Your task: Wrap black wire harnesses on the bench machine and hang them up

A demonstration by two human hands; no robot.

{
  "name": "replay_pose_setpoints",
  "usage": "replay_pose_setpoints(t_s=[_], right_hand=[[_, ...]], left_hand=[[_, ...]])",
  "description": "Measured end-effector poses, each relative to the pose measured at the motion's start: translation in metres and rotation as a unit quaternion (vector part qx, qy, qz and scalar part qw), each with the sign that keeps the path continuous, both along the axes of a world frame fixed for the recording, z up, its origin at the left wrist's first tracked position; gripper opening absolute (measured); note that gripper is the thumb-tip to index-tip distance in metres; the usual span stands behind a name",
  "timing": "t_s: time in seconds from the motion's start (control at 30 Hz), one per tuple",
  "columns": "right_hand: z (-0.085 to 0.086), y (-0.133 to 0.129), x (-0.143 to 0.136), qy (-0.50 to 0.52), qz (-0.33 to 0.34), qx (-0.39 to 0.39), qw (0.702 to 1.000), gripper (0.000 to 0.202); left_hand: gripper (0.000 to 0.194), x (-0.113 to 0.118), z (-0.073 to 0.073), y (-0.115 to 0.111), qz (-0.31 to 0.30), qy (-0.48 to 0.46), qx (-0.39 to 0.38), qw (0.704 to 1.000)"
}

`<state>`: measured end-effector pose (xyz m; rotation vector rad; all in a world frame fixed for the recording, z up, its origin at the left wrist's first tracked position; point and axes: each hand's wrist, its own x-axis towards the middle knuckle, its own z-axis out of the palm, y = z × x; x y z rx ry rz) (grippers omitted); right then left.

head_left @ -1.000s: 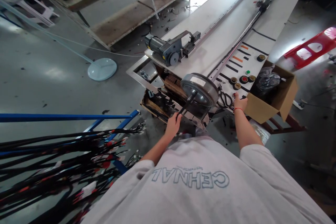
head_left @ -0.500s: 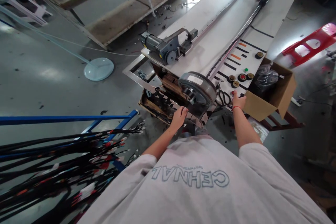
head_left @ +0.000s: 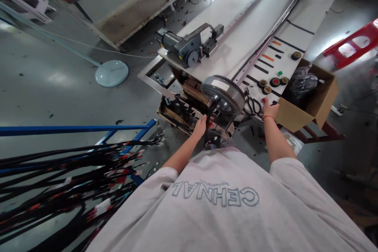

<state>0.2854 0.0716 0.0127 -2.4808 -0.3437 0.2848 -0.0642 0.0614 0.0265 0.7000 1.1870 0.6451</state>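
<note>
My left hand (head_left: 202,125) is closed round a dark strip (head_left: 209,119) that hangs below the round grey wheel (head_left: 223,93) at the near end of the long white table (head_left: 224,53). At the table's right edge, my right hand (head_left: 270,109) touches a red button (head_left: 264,100) with its fingers; whether they are spread or closed is hard to make out. Black-handled scissors (head_left: 252,104) lie between the wheel and my right hand. Several tape rolls (head_left: 267,90) sit just beyond the button. A grey motor unit (head_left: 189,49) stands at the table's left corner.
An open cardboard box (head_left: 324,98) with plastic-wrapped contents stands right of the table. Black cable bundles (head_left: 73,173) hang by a blue frame (head_left: 73,129) at the left. A red stool (head_left: 351,47) and a round white base (head_left: 111,73) are on the floor.
A dark strip now shows in my left hand, reaching up to the wheel and hanging lower. My right hand remains at the red button. The view has shifted slightly.
</note>
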Motion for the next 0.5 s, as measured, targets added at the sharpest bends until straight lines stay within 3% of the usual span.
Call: replay_pose_setpoints(t_s=[0.1, 0.17, 0.33, 0.43, 0.5], right_hand=[[0.002, 0.0, -0.002, 0.0, -0.001, 0.0, 1.0, 0.07], [0.003, 0.0, -0.003, 0.001, -0.003, -0.003, 1.0, 0.07], [0.004, 0.0, -0.006, 0.001, -0.011, -0.002, 1.0, 0.069], [0.004, 0.0, -0.006, -0.002, -0.013, 0.004, 1.0, 0.067], [0.005, -0.001, -0.006, 0.001, -0.013, 0.003, 1.0, 0.065]], left_hand=[[0.029, 0.006, -0.002, 0.012, -0.017, -0.063, -0.157, 0.985], [0.018, 0.011, -0.004, 0.021, -0.026, -0.086, -0.204, 0.975], [0.017, 0.02, -0.008, 0.034, -0.021, -0.066, -0.189, 0.979], [0.016, 0.022, -0.012, 0.03, -0.02, -0.053, -0.177, 0.983], [0.026, 0.02, -0.013, 0.024, -0.041, -0.058, -0.165, 0.984]])
